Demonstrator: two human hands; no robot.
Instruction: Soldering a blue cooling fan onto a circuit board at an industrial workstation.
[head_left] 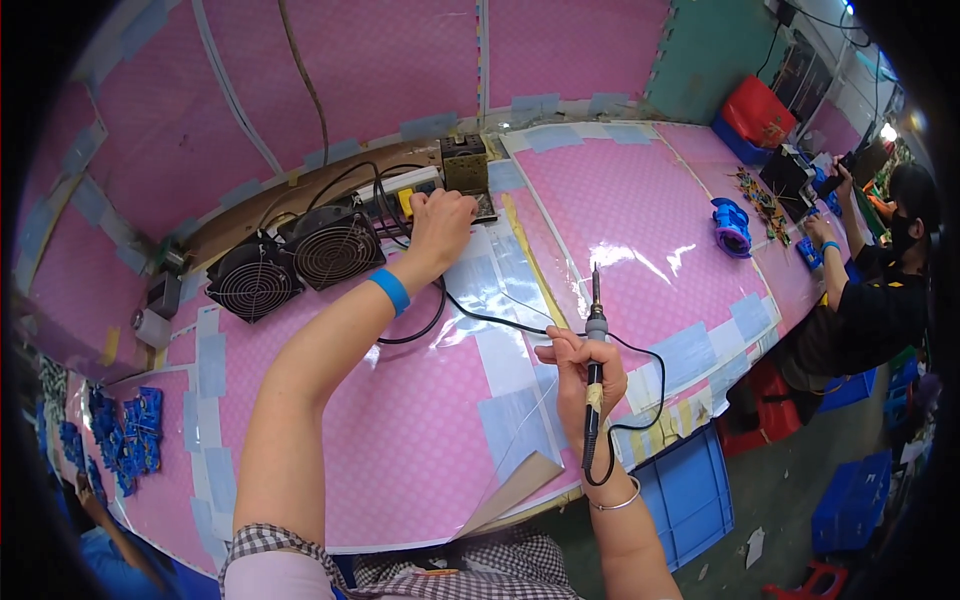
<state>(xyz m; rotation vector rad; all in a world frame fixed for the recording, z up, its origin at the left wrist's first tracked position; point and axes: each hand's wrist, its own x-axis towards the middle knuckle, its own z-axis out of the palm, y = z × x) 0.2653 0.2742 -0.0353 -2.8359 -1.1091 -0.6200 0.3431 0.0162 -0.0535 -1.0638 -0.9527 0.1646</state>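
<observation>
**Pink worktop (370, 430) carried fans and cords while the right hand (575, 388) gripped a soldering iron (597, 328)**

Pink sheeting covered the wall (390, 70) beyond both hands, and the same pink, patched with pale blue tape, ran across the worktop beneath them.

The right hand was closed around the handle of the soldering iron, fingers bent, and held it above the worktop. Its thin metal tip pointed up and away, ahead of the fingers. From the handle's lower end a black cord (663, 375) looped to the right of that hand, then turned back behind it toward the left hand (440, 225). A bracelet (618, 506) circled the right wrist.

The left hand reached farther forward, its fingers bent downward over a pale box with a yellow part (406, 203). Its fingertips were hidden, so I could not tell whether it had hold of anything. A blue band (389, 292) wrapped its wrist. Just beyond that hand stood a square metal box (463, 160); to its left, two round black fans (338, 247) sat side by side.

Well to the right of the right hand, and farther forward, lay a blue round part (732, 228). Beyond it a person (850, 320) in dark clothing sat with an arm raised. Far to the left of the left hand lay a cluster of blue parts (130, 430).
</observation>
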